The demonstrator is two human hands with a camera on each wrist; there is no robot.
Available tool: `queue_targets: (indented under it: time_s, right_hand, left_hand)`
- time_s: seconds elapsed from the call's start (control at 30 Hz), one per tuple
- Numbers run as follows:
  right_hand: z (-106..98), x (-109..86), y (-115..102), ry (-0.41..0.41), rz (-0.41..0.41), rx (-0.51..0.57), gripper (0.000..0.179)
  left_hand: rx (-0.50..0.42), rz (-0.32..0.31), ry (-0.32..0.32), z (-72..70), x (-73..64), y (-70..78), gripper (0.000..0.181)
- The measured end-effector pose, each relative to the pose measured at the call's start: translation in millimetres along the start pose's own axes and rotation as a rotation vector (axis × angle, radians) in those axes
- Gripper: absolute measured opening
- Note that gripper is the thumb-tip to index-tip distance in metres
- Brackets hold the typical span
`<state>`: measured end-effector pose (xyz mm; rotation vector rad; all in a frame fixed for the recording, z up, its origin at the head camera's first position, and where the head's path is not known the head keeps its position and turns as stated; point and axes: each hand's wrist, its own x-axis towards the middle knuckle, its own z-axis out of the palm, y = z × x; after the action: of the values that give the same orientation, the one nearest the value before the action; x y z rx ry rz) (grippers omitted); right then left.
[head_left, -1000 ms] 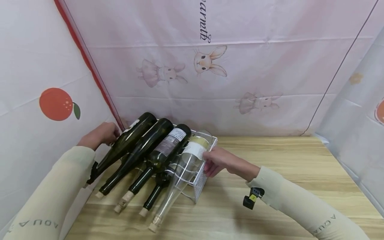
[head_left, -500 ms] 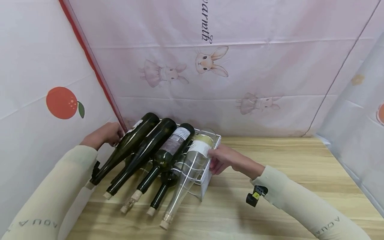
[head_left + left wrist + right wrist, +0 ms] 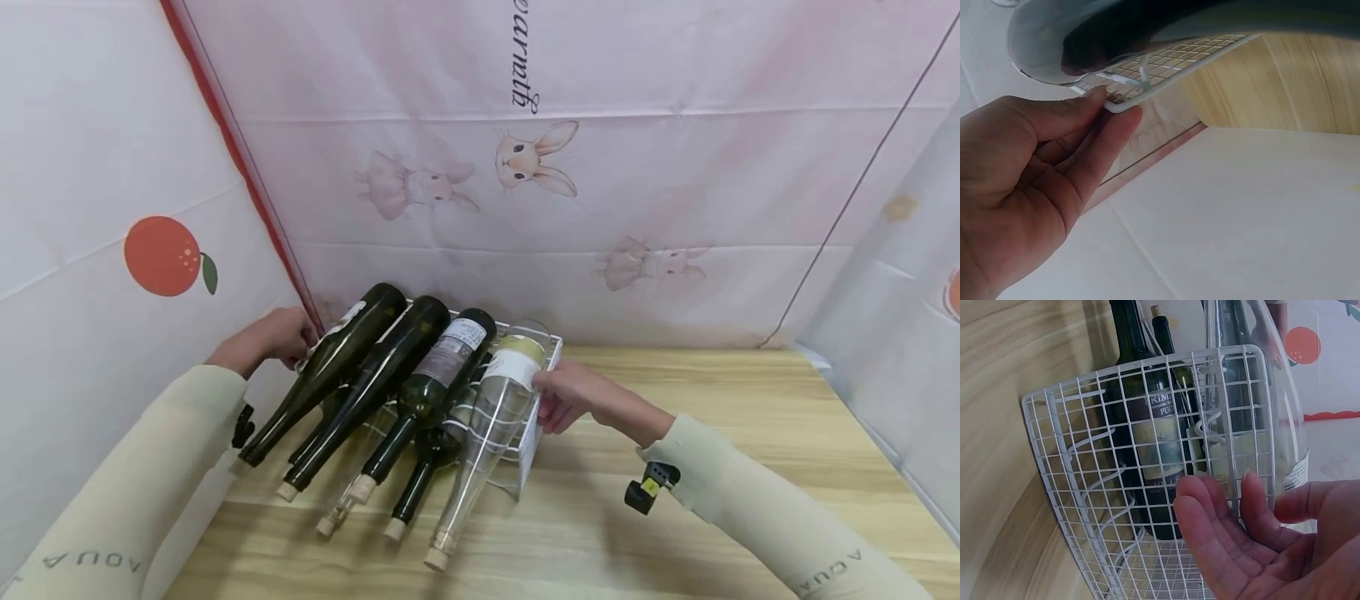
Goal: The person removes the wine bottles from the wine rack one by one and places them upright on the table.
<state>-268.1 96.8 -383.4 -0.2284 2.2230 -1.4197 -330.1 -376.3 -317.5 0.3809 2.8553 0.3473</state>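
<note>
Room over tabletop (image 3: 738,392) behind right sleeve (image 3: 772,504), bottles (image 3: 447,367) crowding top of wire rack (image 3: 529,450), pink sheet (image 3: 637,183) close behind

Place: small booth of printed sheets around a table; kind of building cannot be told. Back wall: creased pink sheet (image 3: 675,183), printed with rabbits (image 3: 525,160) and sideways lettering, "warmth" (image 3: 521,67). Left wall: white sheet (image 3: 75,150) with printed orange (image 3: 161,256); red edging (image 3: 227,129) along the corner. Right wall: pale sheet (image 3: 900,283), also printed. Surface: wood-grain table (image 3: 720,379), its far edge by the pink sheet. Equipment: black wrist camera (image 3: 640,497) at right cuff
</note>
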Motion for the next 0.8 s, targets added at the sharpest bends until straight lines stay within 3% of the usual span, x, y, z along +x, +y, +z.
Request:
queue_targets:
  time_s: [0.33,0.8]
  right_hand:
    - [-10.9,1.0,6.8,0.012,-0.031,-0.043,0.035]
    - [-37.6,0.8,13.6,0.013,-0.048,-0.048,0.037]
  left_hand:
    - [-0.067,0.001,-0.024,3.8,2.8,0.6,0.012]
    - [-0.208,-0.053,-0.078,8.8,1.6,21.8,0.004]
